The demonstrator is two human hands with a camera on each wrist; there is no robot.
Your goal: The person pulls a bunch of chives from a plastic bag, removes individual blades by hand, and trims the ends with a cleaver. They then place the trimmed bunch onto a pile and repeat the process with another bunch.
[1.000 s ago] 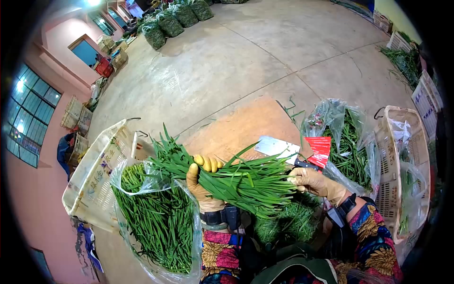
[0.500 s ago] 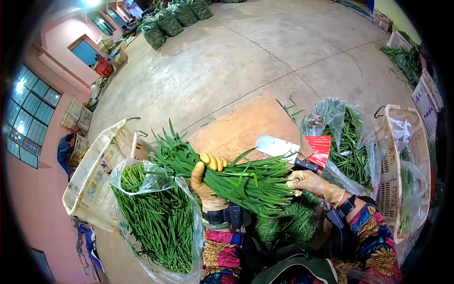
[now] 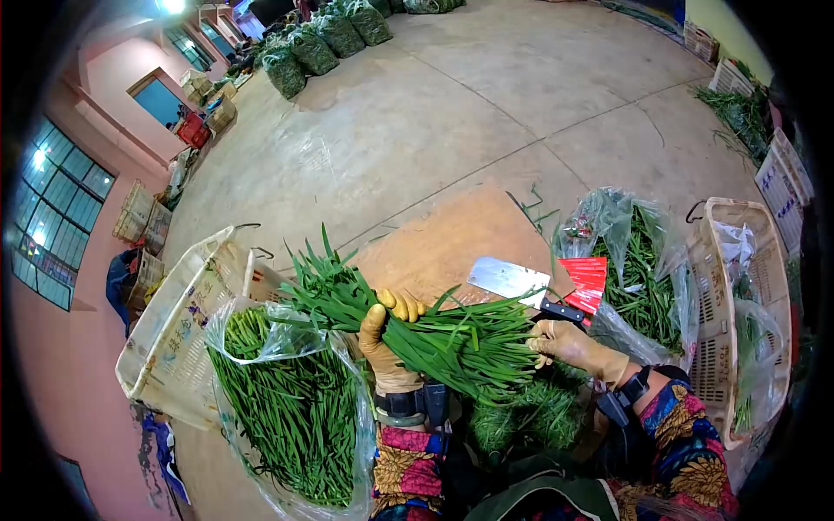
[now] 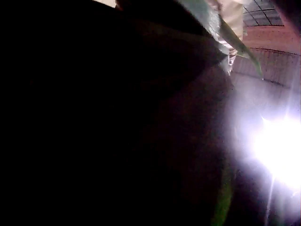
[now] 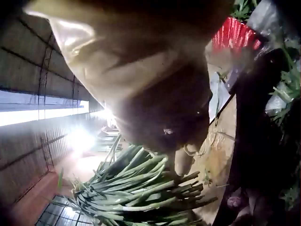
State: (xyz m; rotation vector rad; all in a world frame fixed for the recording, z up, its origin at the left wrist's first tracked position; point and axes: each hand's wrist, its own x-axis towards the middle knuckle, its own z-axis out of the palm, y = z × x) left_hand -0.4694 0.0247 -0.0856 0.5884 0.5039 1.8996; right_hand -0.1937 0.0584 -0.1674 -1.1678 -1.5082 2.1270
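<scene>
A thick bunch of garlic chives (image 3: 469, 343) lies across the front of the body, leaf tips to the left and stem ends to the right. My gloved left hand (image 3: 387, 347) grips it near the middle, thumb on the near side and fingers over the far side. At the stem ends, my gloved right hand (image 3: 573, 345) pinches with curled fingers. The right wrist view shows the chives (image 5: 131, 188) fanned out below that glove (image 5: 146, 80). The left wrist view is mostly dark, with a green leaf (image 4: 244, 49) near the top.
Behind the bunch, a cleaver (image 3: 508, 278) and red strips (image 3: 589, 282) lie on a brown board (image 3: 452, 230). A plastic bag of greens (image 3: 287, 417) stands left, another (image 3: 643, 286) right. Crates (image 3: 174, 339) (image 3: 717, 347) flank them. Loose greens (image 3: 530, 412) lie below the hands.
The left hand and the bunch have shifted a little to the right and toward the body. The right hand stays at the stem ends, its fingers shifting slightly.
</scene>
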